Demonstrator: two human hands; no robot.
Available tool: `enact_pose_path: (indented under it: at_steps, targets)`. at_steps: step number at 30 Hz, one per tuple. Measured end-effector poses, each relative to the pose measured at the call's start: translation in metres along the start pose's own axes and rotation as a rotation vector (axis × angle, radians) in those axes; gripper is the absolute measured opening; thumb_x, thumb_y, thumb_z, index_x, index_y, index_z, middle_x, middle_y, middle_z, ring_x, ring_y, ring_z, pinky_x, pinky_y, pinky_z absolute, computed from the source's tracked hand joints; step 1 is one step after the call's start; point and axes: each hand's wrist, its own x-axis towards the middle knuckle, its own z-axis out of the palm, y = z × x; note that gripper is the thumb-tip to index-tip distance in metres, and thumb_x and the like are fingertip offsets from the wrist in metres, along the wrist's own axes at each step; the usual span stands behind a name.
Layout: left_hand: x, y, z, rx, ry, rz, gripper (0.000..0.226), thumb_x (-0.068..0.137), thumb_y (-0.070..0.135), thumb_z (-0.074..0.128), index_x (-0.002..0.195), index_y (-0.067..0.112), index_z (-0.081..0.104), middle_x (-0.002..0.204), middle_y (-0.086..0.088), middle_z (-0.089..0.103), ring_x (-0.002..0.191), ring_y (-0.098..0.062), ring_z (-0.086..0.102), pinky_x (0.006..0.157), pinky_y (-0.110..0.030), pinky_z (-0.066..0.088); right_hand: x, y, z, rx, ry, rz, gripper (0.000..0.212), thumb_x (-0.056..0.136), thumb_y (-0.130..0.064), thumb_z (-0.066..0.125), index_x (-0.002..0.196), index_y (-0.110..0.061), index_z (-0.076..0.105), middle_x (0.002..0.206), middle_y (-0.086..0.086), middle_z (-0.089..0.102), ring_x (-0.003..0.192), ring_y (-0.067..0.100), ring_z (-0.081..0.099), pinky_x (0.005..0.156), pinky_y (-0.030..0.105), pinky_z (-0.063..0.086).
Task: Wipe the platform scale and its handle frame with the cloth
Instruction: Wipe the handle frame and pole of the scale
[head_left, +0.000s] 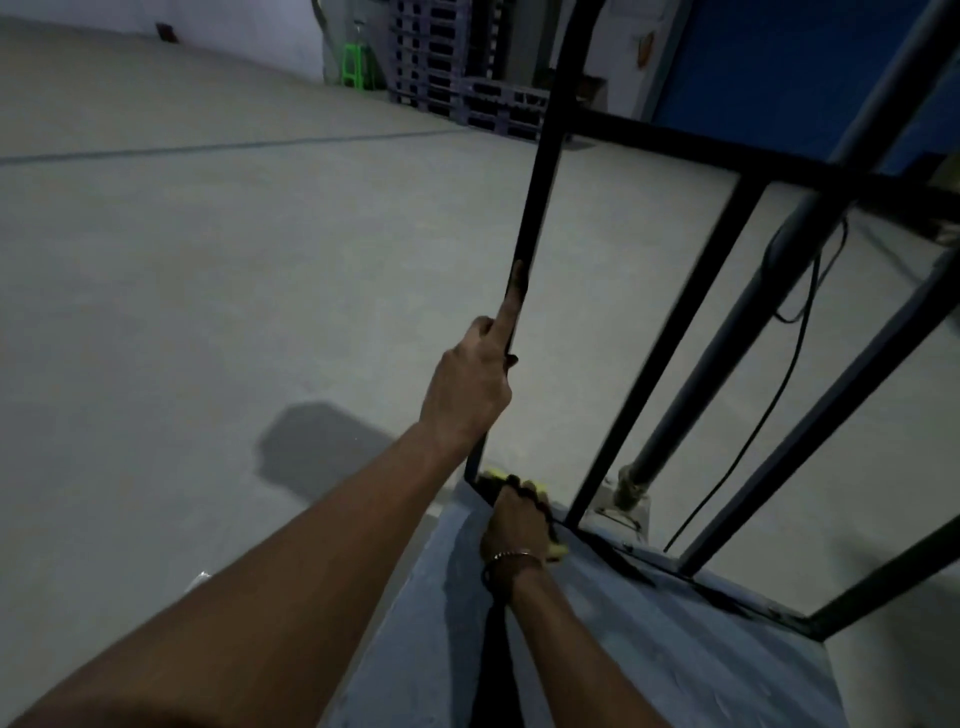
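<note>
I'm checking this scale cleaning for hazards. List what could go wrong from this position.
1. The right hand presses the yellow cloth into the corner where the handle frame meets the platform; fingers could get pinched or scraped there.
2. The black cable hangs loose beside the grey pole; a wider wipe may snag it.
3. The left hand grips the frame's upright; leaning on it might shift the scale.

Dim light falls on the bare grey concrete floor (208, 260); stacked dark plastic pallets (457, 78), a green plastic stool (355, 65) and a blue wall panel (769, 62) stand beyond.
</note>
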Motion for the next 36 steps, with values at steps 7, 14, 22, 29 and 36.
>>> enact_pose_path:
  at_steps: [7, 14, 22, 29, 36]
  targets:
    - [-0.004, -0.002, -0.003, 0.014, 0.040, 0.047, 0.102, 0.096, 0.004, 0.065, 0.167, 0.027, -0.003, 0.106, -0.013, 0.062, 0.064, -0.033, 0.059, 0.056, -0.042, 0.047, 0.022, 0.002, -0.059, -0.624, -0.243, -0.486, 0.042, 0.100, -0.030, 0.057, 0.140, -0.016, 0.052, 0.149, 0.015, 0.049, 0.132, 0.032, 0.054, 0.109, 0.038, 0.046]
    - [-0.004, -0.025, 0.004, -0.117, -0.106, -0.072, 0.026, 0.098, 0.023, 0.061, 0.113, 0.021, 0.040, 0.098, -0.010, 0.077, 0.088, -0.039, 0.074, 0.066, -0.050, 0.059, -0.011, -0.062, -0.193, -0.346, 0.669, -0.881, 0.063, 0.083, 0.013, 0.047, 0.142, -0.008, 0.052, 0.147, 0.015, 0.051, 0.135, 0.033, 0.049, 0.101, 0.042, 0.054]
    - [-0.015, -0.010, 0.011, -0.370, -0.214, -0.539, 0.005, 0.100, 0.013, 0.049, 0.103, 0.016, 0.046, 0.100, -0.012, 0.075, 0.082, -0.031, 0.070, 0.060, -0.031, 0.045, 0.019, -0.161, -0.304, -0.857, 0.833, -1.135, 0.053, 0.101, -0.006, 0.047, 0.151, -0.021, 0.044, 0.165, 0.011, 0.030, 0.157, 0.035, 0.011, 0.126, 0.058, 0.010]
    - [-0.055, -0.037, 0.031, -0.346, -0.413, -0.482, 0.056, 0.100, 0.028, 0.060, 0.152, 0.019, 0.040, 0.108, -0.006, 0.066, 0.093, -0.029, 0.065, 0.082, -0.043, 0.054, 0.042, -0.145, -0.264, -0.922, 0.446, -1.348, 0.041, 0.099, -0.007, 0.033, 0.127, -0.011, 0.063, 0.153, 0.006, 0.050, 0.157, 0.029, 0.017, 0.115, 0.048, 0.042]
    - [-0.081, -0.061, 0.060, -0.431, -0.420, -0.601, 0.057, 0.099, 0.029, 0.068, 0.149, 0.019, 0.043, 0.127, -0.010, 0.066, 0.112, -0.030, 0.066, 0.093, -0.038, 0.055, 0.065, -0.093, -0.181, -0.996, 0.205, -1.425, 0.032, 0.087, 0.013, 0.061, 0.119, 0.012, 0.065, 0.134, 0.035, 0.057, 0.139, 0.053, 0.042, 0.123, 0.057, 0.022]
